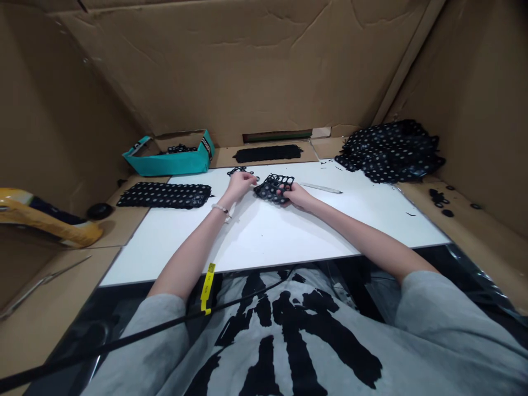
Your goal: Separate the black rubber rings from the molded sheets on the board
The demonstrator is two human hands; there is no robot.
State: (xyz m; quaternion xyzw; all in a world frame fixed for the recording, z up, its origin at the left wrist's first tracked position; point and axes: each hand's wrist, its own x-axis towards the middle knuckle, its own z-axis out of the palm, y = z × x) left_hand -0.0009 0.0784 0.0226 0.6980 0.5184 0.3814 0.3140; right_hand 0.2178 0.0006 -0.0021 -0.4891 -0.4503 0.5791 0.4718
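My right hand (297, 196) grips the right side of a small black sheet full of round holes (270, 190), its fingers closed on the sheet's edge above the white board (264, 236). To the left of that sheet, my left hand (242, 182) has its fingers drawn together beside a small pile of black rings (237, 171). A dark ring-like bit shows at its fingertips, too small to tell whether it is held. A pale pen-like tool (324, 188) with a dark tip lies just right of my right hand.
Left: a perforated black strip (165, 195), a teal box (169, 164) with black pieces, a yellow-handled object (49, 217) and scissors (43, 281). Behind the board lies another black strip (268, 153). Right: a heap of perforated sheets (391, 151) and loose black discs (447, 213). Cardboard walls surround this.
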